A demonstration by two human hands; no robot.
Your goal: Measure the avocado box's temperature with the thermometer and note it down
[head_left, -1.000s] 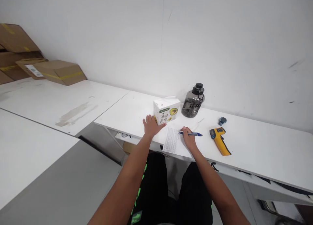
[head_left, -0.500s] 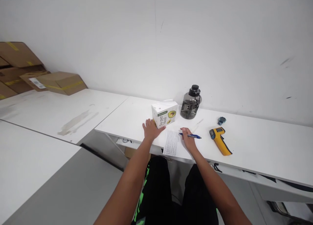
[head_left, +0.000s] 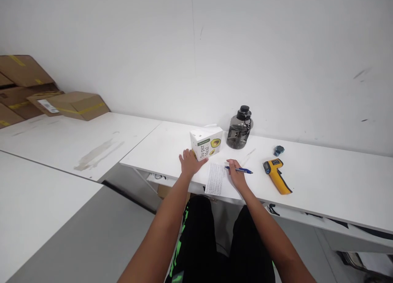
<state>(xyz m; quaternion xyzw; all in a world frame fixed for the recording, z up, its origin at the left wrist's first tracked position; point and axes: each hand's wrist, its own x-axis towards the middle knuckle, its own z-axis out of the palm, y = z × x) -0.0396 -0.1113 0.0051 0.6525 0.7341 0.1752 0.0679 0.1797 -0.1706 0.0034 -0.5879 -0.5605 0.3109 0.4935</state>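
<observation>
View tilted; right fingers (head_left: 231,164) pinch one pen (head_left: 246,170), left fingers (head_left: 186,154) spread against one box (head_left: 206,144).

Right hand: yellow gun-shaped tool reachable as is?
Likely yes: the yellow gun-shaped tool lies just right of the right hand, with only the held pen jutting between. The hand would probably need to release the pen first.

The right hand (head_left: 237,176) holds a blue pen (head_left: 245,170) over written paper (head_left: 215,180). The left hand (head_left: 189,164) touches a white box (head_left: 207,143).
</observation>
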